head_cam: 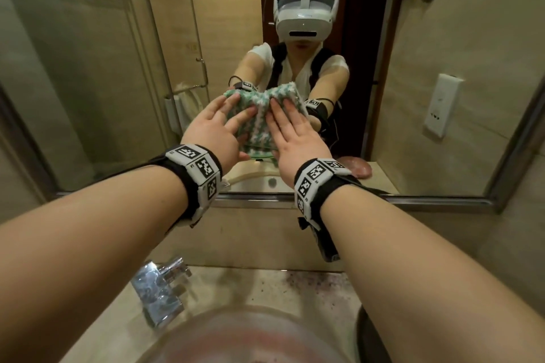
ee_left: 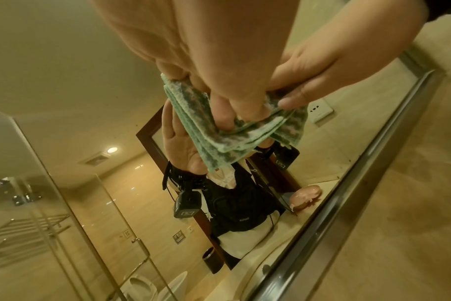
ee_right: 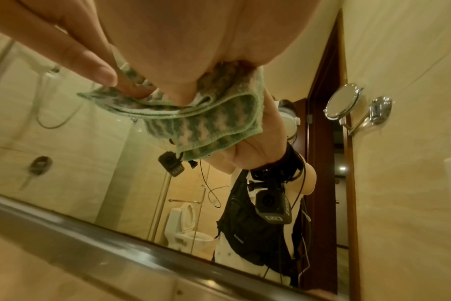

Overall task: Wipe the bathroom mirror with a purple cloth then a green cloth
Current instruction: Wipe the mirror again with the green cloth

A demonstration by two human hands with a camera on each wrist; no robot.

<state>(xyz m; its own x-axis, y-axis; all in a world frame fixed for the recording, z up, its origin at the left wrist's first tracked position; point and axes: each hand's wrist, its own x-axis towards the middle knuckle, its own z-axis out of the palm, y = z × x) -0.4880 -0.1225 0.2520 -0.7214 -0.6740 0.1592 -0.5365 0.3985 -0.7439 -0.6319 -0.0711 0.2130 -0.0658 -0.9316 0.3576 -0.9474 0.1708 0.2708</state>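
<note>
A folded green-and-white cloth (head_cam: 257, 130) lies flat against the bathroom mirror (head_cam: 88, 74), low in its middle. My left hand (head_cam: 215, 127) presses the cloth's left side with straight, spread fingers. My right hand (head_cam: 295, 132) presses its right side the same way. In the left wrist view the cloth (ee_left: 245, 134) bunches under the left hand's fingertips (ee_left: 227, 116). In the right wrist view it (ee_right: 214, 122) hangs below the right hand (ee_right: 180, 61). The mirror reflects a pinkish bundle (head_cam: 358, 168) lying on the counter; I cannot tell what it is.
The mirror's metal frame (head_cam: 354, 200) runs just below my wrists. A chrome faucet (head_cam: 159, 289) and a round basin (head_cam: 250, 330) sit under my arms. A round swivel mirror (ee_right: 343, 103) and a wall socket panel (head_cam: 442, 106) are on the right wall.
</note>
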